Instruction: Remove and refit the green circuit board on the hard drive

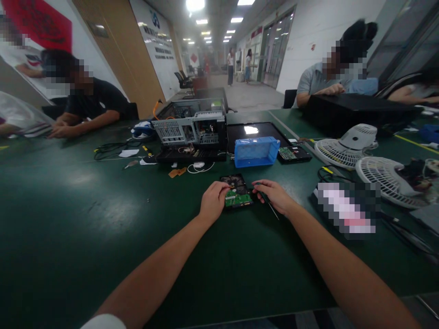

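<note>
A black hard drive point(236, 191) lies on the green table point(103, 214) with its green circuit board facing up. My left hand point(213, 200) grips the drive's left edge, fingers curled over it. My right hand point(274, 195) sits at the drive's right side, closed on a thin screwdriver point(272, 210) whose shaft sticks out toward me.
Behind the drive stand a blue plastic bin point(256, 151), an opened computer case point(192, 130), a second drive point(294, 154) and loose cables point(109, 149). Two white fans point(346, 147) lie at the right. Other people sit at the table's left and far right.
</note>
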The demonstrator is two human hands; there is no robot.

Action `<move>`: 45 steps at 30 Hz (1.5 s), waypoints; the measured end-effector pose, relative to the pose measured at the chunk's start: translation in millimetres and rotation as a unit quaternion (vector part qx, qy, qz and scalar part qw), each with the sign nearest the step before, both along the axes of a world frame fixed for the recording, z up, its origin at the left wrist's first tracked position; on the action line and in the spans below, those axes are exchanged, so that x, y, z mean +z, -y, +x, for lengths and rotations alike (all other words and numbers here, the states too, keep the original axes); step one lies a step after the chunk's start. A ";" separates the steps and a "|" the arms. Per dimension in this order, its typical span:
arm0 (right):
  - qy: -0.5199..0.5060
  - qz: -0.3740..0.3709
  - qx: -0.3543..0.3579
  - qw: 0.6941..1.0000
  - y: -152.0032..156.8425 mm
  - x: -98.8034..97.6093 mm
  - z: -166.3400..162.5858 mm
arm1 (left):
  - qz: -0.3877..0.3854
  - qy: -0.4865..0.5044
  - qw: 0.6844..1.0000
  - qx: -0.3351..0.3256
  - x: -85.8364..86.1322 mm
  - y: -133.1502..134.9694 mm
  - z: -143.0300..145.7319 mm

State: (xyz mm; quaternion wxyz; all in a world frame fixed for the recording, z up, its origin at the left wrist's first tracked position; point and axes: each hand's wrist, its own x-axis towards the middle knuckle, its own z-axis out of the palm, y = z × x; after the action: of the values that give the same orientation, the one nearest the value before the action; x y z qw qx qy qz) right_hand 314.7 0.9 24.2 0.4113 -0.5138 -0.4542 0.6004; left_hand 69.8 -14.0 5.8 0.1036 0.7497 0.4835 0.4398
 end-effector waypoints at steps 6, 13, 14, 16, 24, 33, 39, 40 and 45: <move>-0.003 0.002 0.002 1.000 -1.0 -0.6 1.2 | -0.025 -0.024 0.999 0.011 1.2 2.1 -4.3; 0.004 0.003 -0.001 1.000 1.8 2.8 -0.3 | -0.017 -0.034 0.999 0.012 0.2 0.8 -3.2; 0.003 0.004 -0.001 1.000 1.9 2.9 -0.3 | -0.013 -0.034 0.999 0.015 -0.1 0.8 -3.4; -0.001 0.004 0.000 1.000 1.9 2.7 -0.1 | -0.009 -0.036 0.999 0.019 -0.2 1.3 -3.6; -0.007 0.004 0.000 1.000 2.0 3.7 -0.1 | -0.007 -0.051 0.998 0.023 1.7 2.8 -3.2; -0.010 -0.003 -0.002 1.000 2.5 5.5 0.3 | -0.029 -0.038 0.999 0.025 4.0 4.3 -3.7; -0.010 0.001 0.000 1.000 1.8 4.1 1.2 | -0.036 -0.002 0.997 0.074 4.3 3.8 -6.0; -0.009 -0.001 0.000 1.000 1.6 3.9 1.3 | -0.033 0.003 0.996 0.079 4.0 3.7 -6.3; -0.018 -0.005 -0.007 1.000 1.0 1.9 2.6 | -0.021 -0.004 0.997 0.078 3.2 4.2 -5.9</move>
State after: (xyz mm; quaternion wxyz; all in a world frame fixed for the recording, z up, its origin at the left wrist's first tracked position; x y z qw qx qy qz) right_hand 317.3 -0.1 26.1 0.4210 -0.5080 -0.4401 0.6092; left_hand 63.9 -18.1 9.0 0.0825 0.7088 0.5502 0.4338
